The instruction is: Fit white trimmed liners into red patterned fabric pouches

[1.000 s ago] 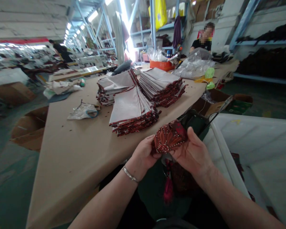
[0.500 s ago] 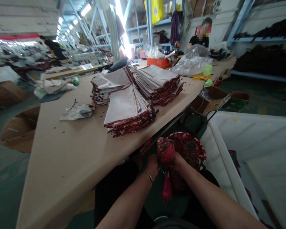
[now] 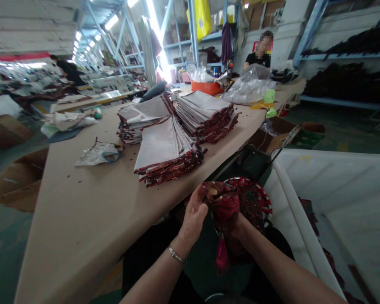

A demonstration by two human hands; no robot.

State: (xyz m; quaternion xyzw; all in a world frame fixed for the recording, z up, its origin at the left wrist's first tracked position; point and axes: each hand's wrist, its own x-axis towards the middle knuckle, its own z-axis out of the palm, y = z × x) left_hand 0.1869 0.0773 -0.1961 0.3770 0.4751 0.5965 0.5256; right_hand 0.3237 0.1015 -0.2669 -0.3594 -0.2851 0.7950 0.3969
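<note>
A dark red patterned cloth piece (image 3: 226, 207), bunched up, hangs between my hands below the table edge. My left hand (image 3: 194, 213), with a bracelet at the wrist, holds the cloth's left edge, its fingers partly behind the fabric. My right hand (image 3: 239, 228) grips the cloth from the lower right; the folds hide most of its fingers. A fingertip-like spot shows in an opening at the cloth's top. From below hangs a bright pink-red tassel (image 3: 222, 256). Just behind, a round basket with a red-and-white rim (image 3: 267, 202) contains more dark patterned cloth.
Stacks of pale cloth pieces with red patterned edges (image 3: 160, 141) lie on the brown-topped table (image 3: 82, 215). A white bin (image 3: 293, 211) stands at my right. Scraps with a blue ring (image 3: 111, 156) lie on the left. A person (image 3: 256, 59) sits at the far end.
My left hand has moved up and left, drawing out the cloth's upper edge, and its thumb now shows. The cloth has spread wider. The view has shifted slightly.
</note>
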